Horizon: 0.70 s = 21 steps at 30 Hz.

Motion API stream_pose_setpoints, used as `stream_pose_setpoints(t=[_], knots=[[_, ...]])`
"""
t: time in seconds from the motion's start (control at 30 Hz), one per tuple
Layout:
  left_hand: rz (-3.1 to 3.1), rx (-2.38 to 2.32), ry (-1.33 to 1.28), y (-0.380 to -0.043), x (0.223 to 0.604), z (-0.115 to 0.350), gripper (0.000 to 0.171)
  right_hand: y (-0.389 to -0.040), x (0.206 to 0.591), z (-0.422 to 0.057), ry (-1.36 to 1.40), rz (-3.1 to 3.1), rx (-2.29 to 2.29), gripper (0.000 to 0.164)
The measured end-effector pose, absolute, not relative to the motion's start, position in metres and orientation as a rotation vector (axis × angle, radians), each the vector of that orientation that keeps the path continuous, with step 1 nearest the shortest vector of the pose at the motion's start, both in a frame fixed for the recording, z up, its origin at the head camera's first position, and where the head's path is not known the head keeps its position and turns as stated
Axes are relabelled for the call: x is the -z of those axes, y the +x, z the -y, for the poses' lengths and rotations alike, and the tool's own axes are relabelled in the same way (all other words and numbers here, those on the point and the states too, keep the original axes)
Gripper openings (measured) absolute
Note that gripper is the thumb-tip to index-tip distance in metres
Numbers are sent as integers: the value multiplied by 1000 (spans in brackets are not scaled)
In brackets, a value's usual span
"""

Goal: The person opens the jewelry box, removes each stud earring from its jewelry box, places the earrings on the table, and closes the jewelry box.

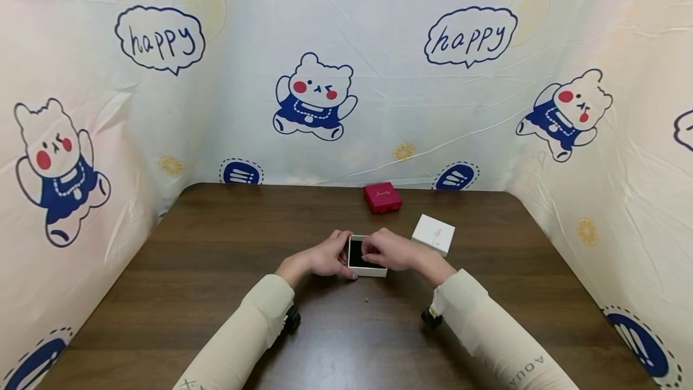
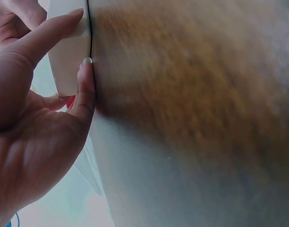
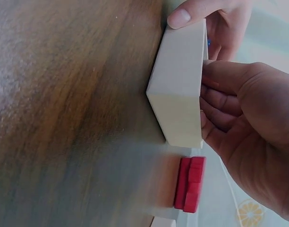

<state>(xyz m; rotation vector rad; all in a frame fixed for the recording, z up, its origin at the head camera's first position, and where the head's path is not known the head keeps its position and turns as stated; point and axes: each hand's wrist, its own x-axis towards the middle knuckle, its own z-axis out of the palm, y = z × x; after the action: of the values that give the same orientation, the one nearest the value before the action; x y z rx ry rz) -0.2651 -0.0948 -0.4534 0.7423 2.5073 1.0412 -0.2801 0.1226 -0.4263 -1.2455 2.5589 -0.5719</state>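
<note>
A small open white box (image 1: 369,272) with a black lining (image 1: 355,253) stands on the table between both hands. My left hand (image 1: 327,256) holds it at its left side, thumb on the near wall and other fingers around the far side. From above, my right hand (image 1: 392,250) reaches in with bent fingers over the lining. In the right wrist view its fingertips go behind the box rim, so I cannot tell what they pinch. A tiny light-coloured piece (image 1: 366,300) lies on the table just in front of the box.
A white lid-like box (image 1: 435,233) with pink print lies to the right, behind my right wrist. Farther back sits a red box (image 1: 382,197) with gold lettering. The brown wooden table (image 1: 233,227) is closed in by a printed white curtain (image 1: 379,29) at the back and sides.
</note>
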Motion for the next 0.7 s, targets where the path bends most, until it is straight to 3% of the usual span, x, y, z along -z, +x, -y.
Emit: stream_pose_setpoints(t=[0.7], knots=[[-2498, -1034, 722, -266, 453, 94, 87, -274, 415, -133, -1278, -2566, 723, 7]])
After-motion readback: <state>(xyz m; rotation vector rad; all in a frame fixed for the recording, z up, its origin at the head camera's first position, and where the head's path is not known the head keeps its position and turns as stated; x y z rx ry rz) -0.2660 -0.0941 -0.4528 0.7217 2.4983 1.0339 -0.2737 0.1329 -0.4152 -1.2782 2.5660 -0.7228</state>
